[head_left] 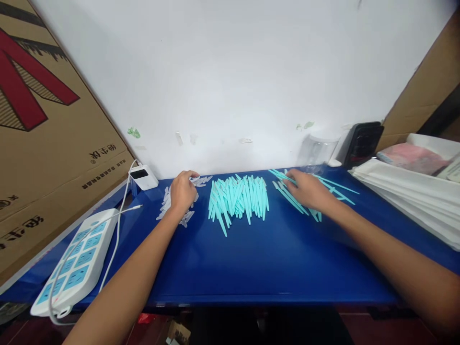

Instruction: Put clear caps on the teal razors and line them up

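Note:
My left hand [182, 190] is over a loose pile of small clear plastic caps [166, 203] on the left of the table. Its fingers are curled together, and whatever they pinch is hidden. My right hand [307, 189] is at a scattered group of slim turquoise tapered sticks [289, 196] on the right. Thumb and fingers close on a turquoise stick [278, 174] that points up and left. Between the hands lies a dense heap of the same turquoise sticks [237, 196], mostly with their narrow ends toward me.
A blue table [251, 263] runs along a white wall. On the left are a power strip [81, 261] with a white cable, a small white device [143, 177] and a large cardboard box [64, 143]. At right stand a clear container [318, 148], a black object [363, 143] and stacked white sheets [406, 196].

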`<state>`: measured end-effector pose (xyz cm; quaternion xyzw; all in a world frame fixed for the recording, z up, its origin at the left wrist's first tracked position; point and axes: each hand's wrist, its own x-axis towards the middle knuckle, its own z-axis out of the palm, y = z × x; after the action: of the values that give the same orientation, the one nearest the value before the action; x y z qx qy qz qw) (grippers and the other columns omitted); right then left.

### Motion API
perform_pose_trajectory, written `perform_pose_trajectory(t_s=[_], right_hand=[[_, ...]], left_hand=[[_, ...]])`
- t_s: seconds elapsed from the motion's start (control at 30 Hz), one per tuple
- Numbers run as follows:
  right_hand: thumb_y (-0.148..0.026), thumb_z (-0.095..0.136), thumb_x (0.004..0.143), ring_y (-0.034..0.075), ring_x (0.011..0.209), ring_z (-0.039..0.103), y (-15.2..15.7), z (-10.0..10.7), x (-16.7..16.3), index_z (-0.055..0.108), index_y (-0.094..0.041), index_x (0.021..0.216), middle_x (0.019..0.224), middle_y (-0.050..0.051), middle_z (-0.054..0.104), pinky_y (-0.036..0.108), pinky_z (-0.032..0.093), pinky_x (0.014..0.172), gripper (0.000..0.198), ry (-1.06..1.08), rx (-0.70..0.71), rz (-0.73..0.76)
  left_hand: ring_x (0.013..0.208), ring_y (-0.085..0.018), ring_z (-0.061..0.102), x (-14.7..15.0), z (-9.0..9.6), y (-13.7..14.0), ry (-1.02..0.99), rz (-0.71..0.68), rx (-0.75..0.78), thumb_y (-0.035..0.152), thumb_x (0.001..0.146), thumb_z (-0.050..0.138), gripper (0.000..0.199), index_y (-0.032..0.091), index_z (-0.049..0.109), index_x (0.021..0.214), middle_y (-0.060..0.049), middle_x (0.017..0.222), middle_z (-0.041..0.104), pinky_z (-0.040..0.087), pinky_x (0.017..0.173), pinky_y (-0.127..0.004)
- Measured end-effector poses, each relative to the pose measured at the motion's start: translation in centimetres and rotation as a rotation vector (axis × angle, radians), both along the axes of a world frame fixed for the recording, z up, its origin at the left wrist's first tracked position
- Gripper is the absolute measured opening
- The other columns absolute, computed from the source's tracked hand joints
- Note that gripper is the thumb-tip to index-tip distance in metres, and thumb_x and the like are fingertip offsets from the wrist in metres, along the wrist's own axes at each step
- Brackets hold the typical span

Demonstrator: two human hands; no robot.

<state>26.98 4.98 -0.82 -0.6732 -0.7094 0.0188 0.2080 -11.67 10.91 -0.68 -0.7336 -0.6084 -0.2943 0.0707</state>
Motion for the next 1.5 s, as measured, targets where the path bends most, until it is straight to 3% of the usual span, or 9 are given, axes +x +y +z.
perform_pose_trajectory(t_s=[0.17,0.37,0.57,0.73,0.87,1.03,1.23,1.37,1.5], right_hand=[[-0.038,0.055,0.1,0.032,0.097,0.073,-0.3,0.3,-0.5,0.068,-0.02,0.104,0.106,0.014,0.08,0.036,0.046,0.071,0.023,0.073,0.063,0.048],[-0.038,0.06,0.097,0.031,0.098,0.074,-0.7,0.6,-1.0,0.064,-0.023,0.09,0.098,0.008,0.08,0.035,0.047,0.074,0.017,0.173,0.065,0.101],[-0.04,0.06,0.098,0.03,0.094,0.075,-0.7,0.5,-1.1,0.064,-0.023,0.087,0.096,0.008,0.08,0.036,0.049,0.075,0.021,0.215,0.078,0.148],[-0.042,0.06,0.098,0.03,0.094,0.075,-0.8,0.6,-1.2,0.064,-0.023,0.086,0.092,0.008,0.08,0.038,0.051,0.078,0.023,0.247,0.065,0.162],[-0.045,0.064,0.096,0.026,0.088,0.074,-1.0,0.9,-1.5,0.063,-0.023,0.086,0.081,0.005,0.079,0.038,0.052,0.083,0.025,0.397,0.056,0.204],[-0.059,0.069,0.091,0.017,0.058,0.062,-1.8,2.2,-2.3,0.061,-0.022,0.088,0.085,0.007,0.08,0.031,0.043,0.056,0.039,0.609,-0.077,0.234],[-0.064,0.074,0.086,0.015,0.06,0.054,-2.8,3.1,-3.3,0.063,-0.021,0.086,0.079,0.005,0.077,0.03,0.036,0.059,0.044,0.638,-0.17,0.317],[-0.061,0.071,0.089,0.012,0.055,0.046,-3.0,2.7,-3.6,0.065,-0.02,0.083,0.08,0.004,0.076,0.029,0.034,0.057,0.042,0.694,-0.209,0.384],[-0.058,0.07,0.091,0.01,0.052,0.042,-3.0,2.6,-3.6,0.067,-0.02,0.079,0.08,0.003,0.074,0.029,0.031,0.053,0.04,0.752,-0.236,0.411]], left_hand=[[0.124,-0.032,0.058,-0.9,-1.2,1.4,0.264,-0.109,-0.093,0.016,0.097,0.049,0.037,0.02,0.073,0.126,-0.01,0.128,0.074,0.046,0.107,-0.045],[0.113,-0.032,0.062,-0.8,-1.5,1.9,0.385,-0.108,-0.178,0.026,0.102,0.052,0.027,0.021,0.077,0.112,-0.013,0.113,0.074,0.049,0.1,-0.043],[0.111,-0.03,0.065,-0.9,-1.4,1.4,0.453,-0.108,-0.219,0.015,0.101,0.043,0.038,0.014,0.063,0.135,-0.018,0.123,0.068,0.051,0.096,-0.04],[0.108,-0.03,0.066,-0.9,-1.8,1.2,0.447,-0.131,-0.265,0.012,0.097,0.046,0.037,0.011,0.065,0.129,-0.019,0.118,0.065,0.051,0.097,-0.04],[0.106,-0.03,0.066,-0.6,-1.6,1.4,0.252,-0.211,-0.224,0.014,0.098,0.046,0.035,0.011,0.072,0.121,-0.018,0.112,0.068,0.052,0.098,-0.041],[0.094,-0.024,0.07,1.4,-0.2,0.4,-0.361,-0.373,-0.125,0.036,0.1,0.059,0.029,0.017,0.081,0.106,-0.011,0.107,0.078,0.054,0.089,-0.037],[0.086,-0.023,0.073,4.0,0.2,-1.8,-0.975,-0.462,-0.307,0.055,0.076,0.088,0.05,0.014,0.081,0.103,-0.012,0.1,0.081,0.056,0.071,-0.032],[0.083,-0.023,0.076,5.0,0.1,-2.8,-1.115,-0.514,-0.422,0.049,0.068,0.096,0.051,0.013,0.08,0.1,-0.011,0.092,0.08,0.062,0.078,-0.037],[0.088,-0.024,0.077,5.4,0.1,-3.4,-1.126,-0.563,-0.488,0.042,0.068,0.097,0.047,0.013,0.08,0.101,-0.011,0.093,0.081,0.063,0.088,-0.041]])
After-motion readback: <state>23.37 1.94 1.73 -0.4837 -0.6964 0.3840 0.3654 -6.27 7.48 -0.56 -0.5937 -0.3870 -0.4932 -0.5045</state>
